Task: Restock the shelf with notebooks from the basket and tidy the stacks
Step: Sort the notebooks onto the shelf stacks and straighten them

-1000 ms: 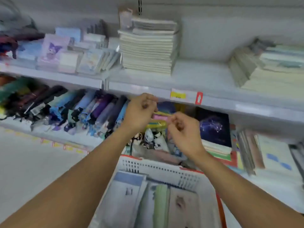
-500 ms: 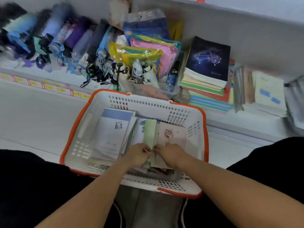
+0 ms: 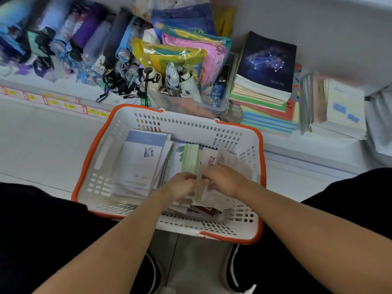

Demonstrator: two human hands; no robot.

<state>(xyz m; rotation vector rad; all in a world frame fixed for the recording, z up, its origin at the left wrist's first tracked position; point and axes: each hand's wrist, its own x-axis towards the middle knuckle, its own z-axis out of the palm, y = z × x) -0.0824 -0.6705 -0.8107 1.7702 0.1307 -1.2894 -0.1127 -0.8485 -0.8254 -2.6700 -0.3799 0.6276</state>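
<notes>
At frame centre, our left hand (image 3: 182, 185) and right hand (image 3: 222, 180) pinch pale paper notebooks (image 3: 209, 166) inside the white orange-rimmed plastic basket (image 3: 101, 153), likely gathering them for shelving.

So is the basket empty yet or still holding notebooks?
Still holding notebooks: the basket has several inside, and both hands, left and right, are sorting them.

Basket (image 3: 101, 149) before shelf (image 3: 318, 149); notebooks (image 3: 140, 164) in basket; notebook stack (image 3: 265, 81) on shelf, right.
</notes>
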